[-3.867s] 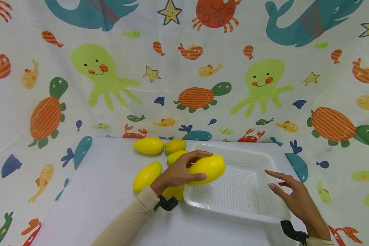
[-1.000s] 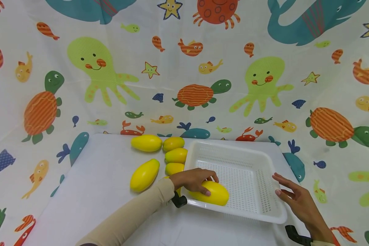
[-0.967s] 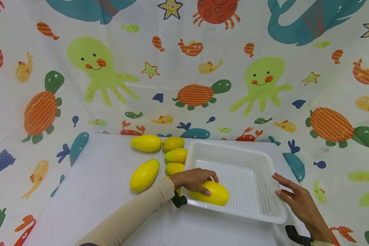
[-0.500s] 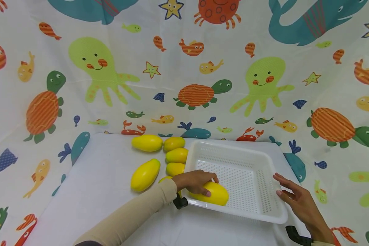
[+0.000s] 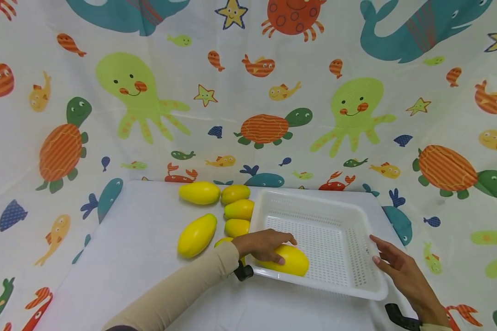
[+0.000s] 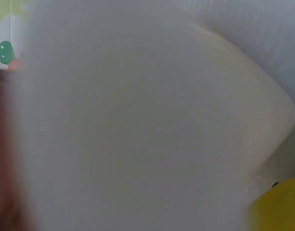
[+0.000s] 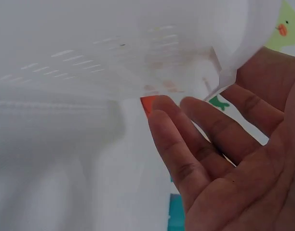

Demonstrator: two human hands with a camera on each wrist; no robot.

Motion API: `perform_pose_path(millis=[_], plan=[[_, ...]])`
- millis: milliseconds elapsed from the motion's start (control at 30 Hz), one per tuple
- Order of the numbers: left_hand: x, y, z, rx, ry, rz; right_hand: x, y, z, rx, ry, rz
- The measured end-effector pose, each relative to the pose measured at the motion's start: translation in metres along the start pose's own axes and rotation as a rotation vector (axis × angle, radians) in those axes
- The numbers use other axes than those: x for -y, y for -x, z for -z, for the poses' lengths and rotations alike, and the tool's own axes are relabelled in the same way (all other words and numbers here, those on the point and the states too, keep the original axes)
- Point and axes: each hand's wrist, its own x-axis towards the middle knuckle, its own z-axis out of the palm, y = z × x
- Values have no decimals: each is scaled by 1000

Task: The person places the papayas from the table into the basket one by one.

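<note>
the left hand has its thumb on the near side of a yellow fruit and fingers over the far side, so it's clamped on that one, though the far fingertips are hidden behind the fruit. and the fruit is in the basket, tucked into the near left corner, long side along the near edge. over on the basket's right edge, the right hand has its fingers apart and loosely bent, right by the rim; whether it really bears on the rim i can't tell. nice spot for a steadying hand, i'd say, so a light press there should stop the basket from sliding. the left wrist view is mostly pale blur, no help with the grip. the call here: get the fruit's weight fully on the basket floor before the thumb eases off, because a round body like that could roll. keep it snug against the near edge, then lift the hand straight up, wrist clear of the left rim and of the other fruits on the tabletop, some of them just beside the basket's left edge and easy to nudge.
</note>
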Motion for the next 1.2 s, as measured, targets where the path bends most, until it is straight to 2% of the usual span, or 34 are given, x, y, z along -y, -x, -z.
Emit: perform_pose_path(millis=[133, 333, 667, 933, 1200], plan=[[2, 1, 1, -9, 30, -41, -3, -3, 2, 42, -49, -44], [6, 4, 4, -39, 120, -114, -9, -5, 1, 49, -79, -29], [9, 27, 22, -195, 277, -274, -13, -8, 0, 49, -79, -20], [14, 45, 30, -296, 363, -301, -13, -8, 0, 54, -73, -26], [29, 68, 40, -432, 418, -300, -12, -8, 0, 61, -95, -54]])
